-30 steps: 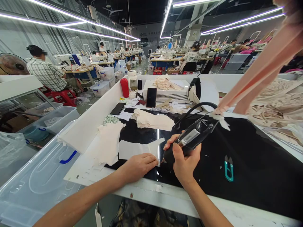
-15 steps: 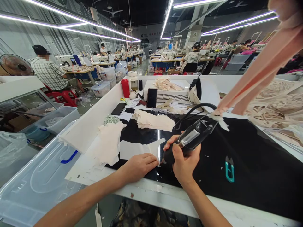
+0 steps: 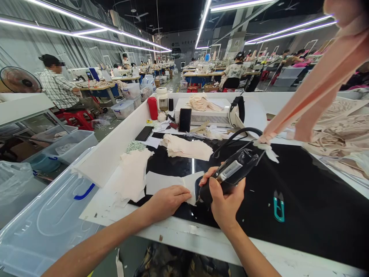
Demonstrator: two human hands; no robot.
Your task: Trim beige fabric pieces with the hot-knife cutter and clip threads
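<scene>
Right hand (image 3: 227,200) closed around the tool (image 3: 232,169), its lower end at the right end of the white piece (image 3: 164,181). Left hand (image 3: 168,201) on the piece's near edge — whether pinching cannot be told. The piece lies on the black mat (image 3: 311,207) — snips (image 3: 278,209) well to its right.

White tabletop (image 3: 100,211); black sheet (image 3: 305,231) over much of it, bearing teal snips (image 3: 278,199), cream fabric stack (image 3: 187,148), pale flat piece (image 3: 164,182).
</scene>
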